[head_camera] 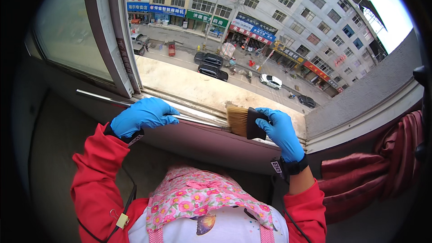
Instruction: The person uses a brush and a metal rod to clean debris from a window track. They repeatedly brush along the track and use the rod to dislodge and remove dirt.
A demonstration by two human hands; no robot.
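Note:
My left hand, in a blue glove, is closed around a thin metal rod that lies along the inner edge of the window track. The rod's far end meets the bristles of a wide flat brush. The brush's dark handle is gripped by my gloved right hand, and its tan bristles point left over the window track. Whether rod and bristles touch, I cannot tell. Outside the track runs a pale, stained outer sill.
A sliding window sash stands at the left of the opening. At the right hangs a gathered dark red curtain beside the white frame. Beyond the sill is a drop to a street with parked cars.

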